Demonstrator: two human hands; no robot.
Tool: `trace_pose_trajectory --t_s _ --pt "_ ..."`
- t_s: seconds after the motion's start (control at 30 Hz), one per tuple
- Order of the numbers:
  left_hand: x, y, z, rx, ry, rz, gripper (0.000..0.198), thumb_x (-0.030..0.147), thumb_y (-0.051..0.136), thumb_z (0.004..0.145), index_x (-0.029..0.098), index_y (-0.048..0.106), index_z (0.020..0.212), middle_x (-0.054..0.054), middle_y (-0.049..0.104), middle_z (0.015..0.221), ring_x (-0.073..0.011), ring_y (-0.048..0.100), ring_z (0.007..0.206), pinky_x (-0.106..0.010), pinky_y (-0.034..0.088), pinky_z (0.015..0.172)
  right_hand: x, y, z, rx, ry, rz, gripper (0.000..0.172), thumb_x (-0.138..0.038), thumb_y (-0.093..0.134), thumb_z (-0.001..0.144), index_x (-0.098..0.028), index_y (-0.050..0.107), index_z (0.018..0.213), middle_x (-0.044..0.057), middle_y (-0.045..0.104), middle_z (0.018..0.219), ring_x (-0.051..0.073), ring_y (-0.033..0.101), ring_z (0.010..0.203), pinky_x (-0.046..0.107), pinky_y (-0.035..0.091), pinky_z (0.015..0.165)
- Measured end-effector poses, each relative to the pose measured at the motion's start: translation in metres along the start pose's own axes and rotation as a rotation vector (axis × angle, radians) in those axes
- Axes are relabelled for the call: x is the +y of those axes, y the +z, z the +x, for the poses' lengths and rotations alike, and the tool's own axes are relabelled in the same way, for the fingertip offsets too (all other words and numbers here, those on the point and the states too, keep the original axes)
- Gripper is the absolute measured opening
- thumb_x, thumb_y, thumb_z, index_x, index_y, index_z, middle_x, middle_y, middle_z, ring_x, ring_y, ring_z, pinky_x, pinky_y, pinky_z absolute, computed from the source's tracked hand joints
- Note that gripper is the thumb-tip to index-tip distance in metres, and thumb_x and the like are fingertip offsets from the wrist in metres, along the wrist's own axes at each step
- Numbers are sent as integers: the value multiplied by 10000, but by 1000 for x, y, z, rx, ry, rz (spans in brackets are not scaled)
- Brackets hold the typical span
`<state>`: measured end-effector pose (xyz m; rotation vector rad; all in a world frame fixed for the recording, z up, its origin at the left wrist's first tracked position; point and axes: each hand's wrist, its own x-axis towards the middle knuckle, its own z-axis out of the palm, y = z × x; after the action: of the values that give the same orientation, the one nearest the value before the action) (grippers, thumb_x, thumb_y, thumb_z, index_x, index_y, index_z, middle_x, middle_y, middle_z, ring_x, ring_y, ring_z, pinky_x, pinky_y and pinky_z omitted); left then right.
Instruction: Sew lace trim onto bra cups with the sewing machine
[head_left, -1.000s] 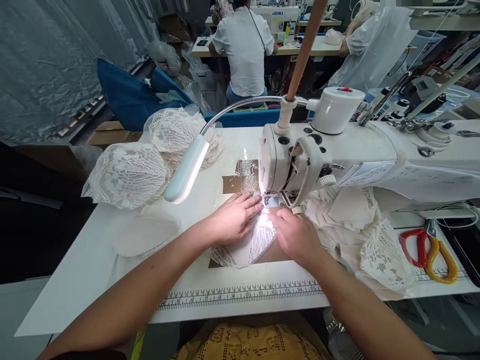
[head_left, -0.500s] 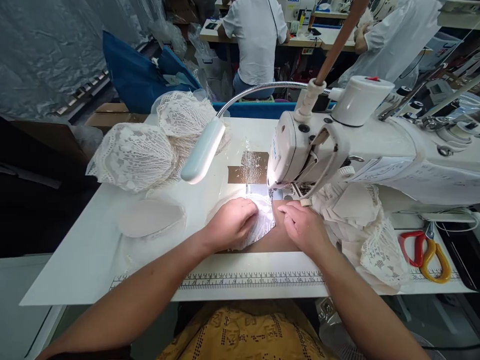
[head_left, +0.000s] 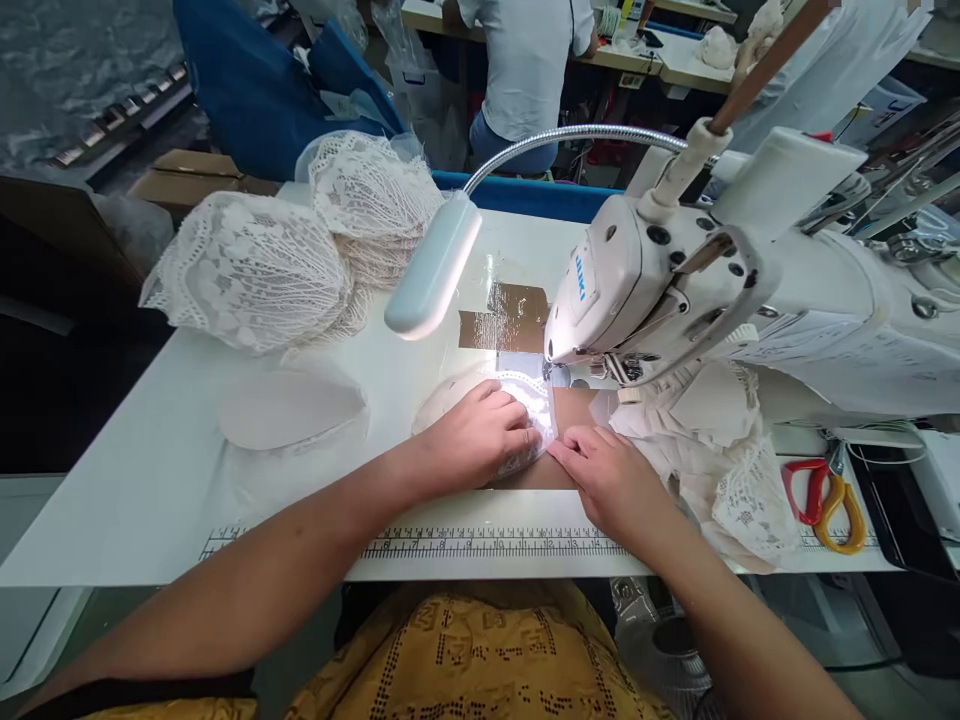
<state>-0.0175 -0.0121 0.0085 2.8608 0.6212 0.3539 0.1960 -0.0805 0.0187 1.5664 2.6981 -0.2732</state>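
A white lace cup piece (head_left: 530, 392) lies under the needle end of a white sewing machine (head_left: 600, 285), lit by the lamp. My left hand (head_left: 480, 430) rests on top of this lace, its fingers stretched over it and slightly bent. At the lace's right lower edge, my right hand (head_left: 611, 475) has thumb and fingers pressed together on the border. What lies beneath my left palm is hidden. Brown tape (head_left: 574, 470) covers the bed below the lace.
Stacked lace cups (head_left: 255, 270) sit at the left back, with a plain pale cup (head_left: 292, 405) nearer. A lamp head (head_left: 433, 265) hangs over the table. Right of my hands lie lace pieces (head_left: 754, 505) and scissors (head_left: 840, 515). A person (head_left: 525, 70) sits beyond.
My left hand has gone from a closed grip to fingers laid over the lace. My right hand has moved slightly down and left onto the lace edge. The camera view has shifted.
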Motion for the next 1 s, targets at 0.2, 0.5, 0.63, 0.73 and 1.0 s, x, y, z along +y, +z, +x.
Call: trace_pose_trajectory --t_s 0.2,0.5,0.63,0.73,1.0 --pt "1 2 -1 -18 35 128 329 157 405 954 230 610 1200 -40 548 752 -179 460 715 -411 348 827 2 17 -6 158 1 -39 416 12 446 767 -189 631 1081 54 610 946 187 435 774 307 295 678" --pt "3 4 -3 9 15 119 328 126 427 939 197 604 1207 -43 554 756 -182 484 720 -444 324 888 0 20 -7 211 16 -32 452 29 445 742 -202 633 1082 50 612 938 185 449 777 303 305 685" --pt "5 6 -3 4 7 135 338 118 429 932 199 608 1207 -46 559 762 -185 481 722 -471 319 914 1 19 -8 208 22 3 473 29 444 733 -202 630 1103 55 614 947 187 461 784 302 320 682" --pt "6 6 -2 -12 -4 139 348 113 437 920 207 613 1205 -53 560 773 -194 479 736 -478 331 902 4 18 -10 196 17 90 450 15 431 772 -190 624 1124 62 616 957 190 483 812 297 351 695" --pt "5 6 1 32 25 22 334 112 428 931 179 614 1200 -126 612 1094 -248 529 1004 -425 417 866 6 17 -2 204 8 98 434 -1 400 818 -170 612 1156 69 615 923 186 482 782 289 371 683"
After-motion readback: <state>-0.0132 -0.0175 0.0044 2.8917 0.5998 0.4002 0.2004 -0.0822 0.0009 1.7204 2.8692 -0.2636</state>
